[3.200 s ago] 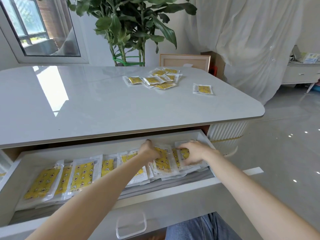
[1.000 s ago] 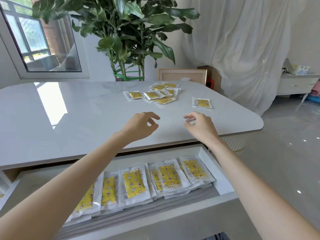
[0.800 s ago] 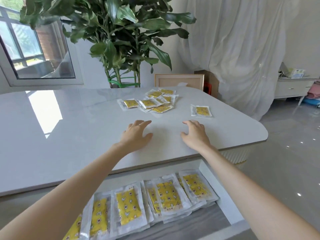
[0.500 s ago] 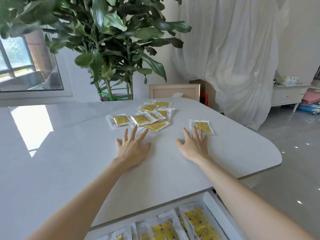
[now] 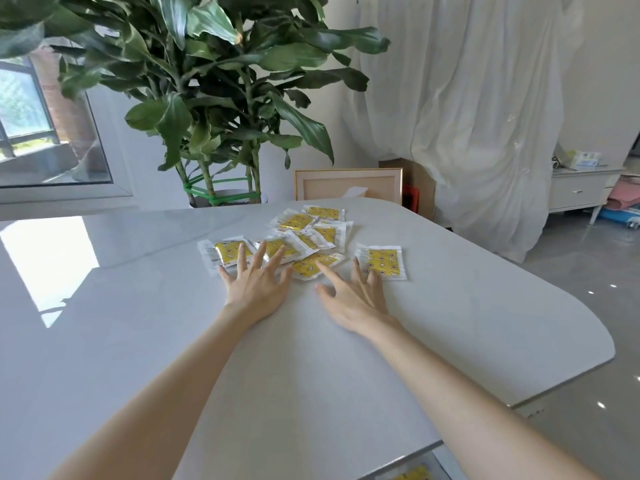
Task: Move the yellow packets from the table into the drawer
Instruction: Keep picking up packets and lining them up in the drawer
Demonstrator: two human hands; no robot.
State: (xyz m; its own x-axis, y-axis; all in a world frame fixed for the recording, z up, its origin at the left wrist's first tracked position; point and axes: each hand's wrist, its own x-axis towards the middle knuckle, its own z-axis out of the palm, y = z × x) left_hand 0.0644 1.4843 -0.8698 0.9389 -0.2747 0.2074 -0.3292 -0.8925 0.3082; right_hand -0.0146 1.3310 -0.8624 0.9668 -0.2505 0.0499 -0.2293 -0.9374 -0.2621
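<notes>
A home living space; large potted plant [image 5: 207, 98], white curtain [image 5: 467, 116], low sideboard [image 5: 578, 190], glossy white table [image 5: 138, 341]

The table [image 5: 138, 341] fills the lower and middle frame. Just above centre a cluster of packets [image 5: 313, 233] lies on it, overlapping one another, with a lone packet [image 5: 384, 262] just to its right. The left hand [image 5: 258, 289] sits below the cluster's left end, fingertips over the nearest packets. The right hand [image 5: 356, 299] sits below the gap between cluster and lone packet. Behind the table stand a plant [image 5: 214, 98] at upper left and a frame [image 5: 348, 183] to its right. At the bottom edge, under the tabletop, the drawer [image 5: 441, 465] holds a packet.
</notes>
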